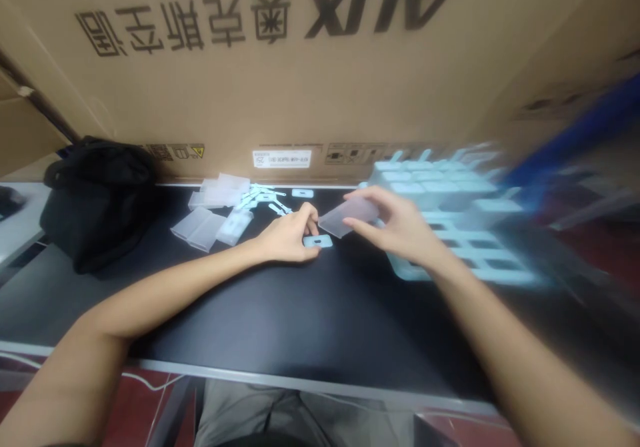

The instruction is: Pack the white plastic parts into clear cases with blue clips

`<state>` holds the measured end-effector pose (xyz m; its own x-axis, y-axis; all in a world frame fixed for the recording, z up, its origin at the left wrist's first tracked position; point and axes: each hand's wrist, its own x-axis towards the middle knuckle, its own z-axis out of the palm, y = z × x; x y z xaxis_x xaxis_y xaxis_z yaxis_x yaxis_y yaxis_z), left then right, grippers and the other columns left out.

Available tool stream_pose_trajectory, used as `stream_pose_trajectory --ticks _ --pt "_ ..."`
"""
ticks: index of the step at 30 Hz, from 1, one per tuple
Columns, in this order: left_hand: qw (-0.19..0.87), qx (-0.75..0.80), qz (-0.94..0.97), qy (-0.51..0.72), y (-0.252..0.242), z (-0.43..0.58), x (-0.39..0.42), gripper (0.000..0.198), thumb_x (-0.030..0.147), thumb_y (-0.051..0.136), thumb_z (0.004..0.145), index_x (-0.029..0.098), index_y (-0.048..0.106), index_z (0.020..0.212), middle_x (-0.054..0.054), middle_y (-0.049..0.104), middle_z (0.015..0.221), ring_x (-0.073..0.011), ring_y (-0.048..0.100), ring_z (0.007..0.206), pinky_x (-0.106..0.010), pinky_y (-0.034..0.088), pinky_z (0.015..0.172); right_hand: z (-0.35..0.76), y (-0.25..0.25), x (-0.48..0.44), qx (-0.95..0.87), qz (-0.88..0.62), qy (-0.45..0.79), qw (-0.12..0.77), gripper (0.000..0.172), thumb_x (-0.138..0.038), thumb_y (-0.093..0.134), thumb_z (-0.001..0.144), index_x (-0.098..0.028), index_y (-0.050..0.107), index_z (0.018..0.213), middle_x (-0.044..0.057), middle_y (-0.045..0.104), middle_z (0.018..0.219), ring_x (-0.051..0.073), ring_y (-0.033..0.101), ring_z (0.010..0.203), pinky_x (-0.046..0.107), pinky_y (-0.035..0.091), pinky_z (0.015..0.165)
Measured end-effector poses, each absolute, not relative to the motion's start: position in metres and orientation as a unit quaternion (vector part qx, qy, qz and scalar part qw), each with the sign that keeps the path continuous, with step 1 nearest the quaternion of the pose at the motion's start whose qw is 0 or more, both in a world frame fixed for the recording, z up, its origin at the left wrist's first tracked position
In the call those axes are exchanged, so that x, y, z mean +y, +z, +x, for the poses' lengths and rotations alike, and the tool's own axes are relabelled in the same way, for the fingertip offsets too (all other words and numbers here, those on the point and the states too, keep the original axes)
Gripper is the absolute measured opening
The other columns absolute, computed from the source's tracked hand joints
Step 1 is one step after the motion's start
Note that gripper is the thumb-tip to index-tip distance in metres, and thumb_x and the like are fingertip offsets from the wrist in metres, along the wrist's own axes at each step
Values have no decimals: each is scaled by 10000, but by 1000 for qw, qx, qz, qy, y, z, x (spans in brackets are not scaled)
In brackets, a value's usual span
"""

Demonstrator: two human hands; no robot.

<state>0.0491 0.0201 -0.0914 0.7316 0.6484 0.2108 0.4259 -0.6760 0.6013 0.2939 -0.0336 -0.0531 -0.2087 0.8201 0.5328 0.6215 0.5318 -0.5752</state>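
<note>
My right hand (pixel 395 224) grips a translucent popsicle mold cup (pixel 353 215) between thumb and fingers, its end tilted toward my left hand. My left hand (pixel 293 235) is closed on a small light-blue slotted lid (pixel 319 241), low over the black table; the cup's end is close by the left fingers. Left of that hand lie more translucent mold cups (pixel 199 227), a pile of light-blue sticks (pixel 257 196) and a loose slotted lid (pixel 303 193). A light-blue popsicle mold rack (pixel 477 247), its back rows filled with capped molds (pixel 425 179), stands beside my right forearm.
Behind the black table (pixel 280 320) rises a large cardboard box (pixel 225 94) with printed lettering. A black bag (pixel 97 197) sits at the left. A blurred blue bar (pixel 575 140) slants at the right. A white cable (pixel 150 384) hangs below the table's front edge.
</note>
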Motion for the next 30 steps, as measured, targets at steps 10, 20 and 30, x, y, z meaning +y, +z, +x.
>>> stream_pose_trajectory --ticks 10,20,30 --pt "371 227 867 244 -110 46 36 625 466 859 787 255 353 1087 -32 648 1004 -209 689 940 -320 507 742 285 -60 -37 -843 -429 135 294 471 -346 545 996 -221 617 1444 144 703 1329 290 694 1117 467 575 954" --pt "353 210 881 234 -110 46 37 594 488 817 824 235 387 1146 -53 644 1043 -221 667 934 -370 539 793 269 -60 -40 -867 -389 137 279 518 -315 506 1038 -254 515 1553 111 645 1495 288 659 1310 480 543 1089" --pt "348 223 880 233 -108 46 37 566 470 843 789 235 438 1107 -21 655 957 -205 671 846 -333 518 729 266 -59 -41 -876 -387 127 257 467 -300 489 1035 -233 544 1493 120 717 1374 275 736 1157 406 589 970"
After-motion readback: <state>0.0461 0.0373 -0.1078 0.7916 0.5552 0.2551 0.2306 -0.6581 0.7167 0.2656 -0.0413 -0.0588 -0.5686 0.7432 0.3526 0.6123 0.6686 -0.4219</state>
